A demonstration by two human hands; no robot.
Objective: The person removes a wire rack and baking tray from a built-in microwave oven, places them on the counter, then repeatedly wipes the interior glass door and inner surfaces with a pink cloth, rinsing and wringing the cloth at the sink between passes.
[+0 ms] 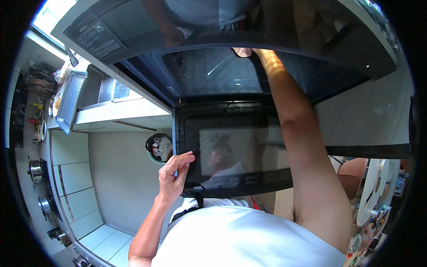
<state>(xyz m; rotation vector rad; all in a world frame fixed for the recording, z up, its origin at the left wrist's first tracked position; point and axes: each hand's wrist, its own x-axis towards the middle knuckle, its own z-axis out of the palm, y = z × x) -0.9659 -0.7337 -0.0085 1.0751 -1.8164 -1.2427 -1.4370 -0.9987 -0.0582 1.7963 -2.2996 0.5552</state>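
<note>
Before me stands a dark countertop oven [213, 96] with its door [240, 143] folded down towards my body. Drops of liquid dot the door's inner face, which mirrors my head. My right arm reaches over the door into the cavity. Only the wrist end of my right hand [262, 53] shows at the far side; the upper front of the oven hides the fingers. A small pinkish patch beside it is unclear. My left hand [175, 170] is at the left edge of the door, fingers bent and thumb close to them; whether it grips the edge is unclear.
A waste bin [161, 148] with a bag stands on the floor at left. Beyond are a sink [103, 90], a wire rack [71, 101], plates of food [56, 103] and metal pots [35, 172]. A brown chair [353, 175] and white round table [372, 193] are at right.
</note>
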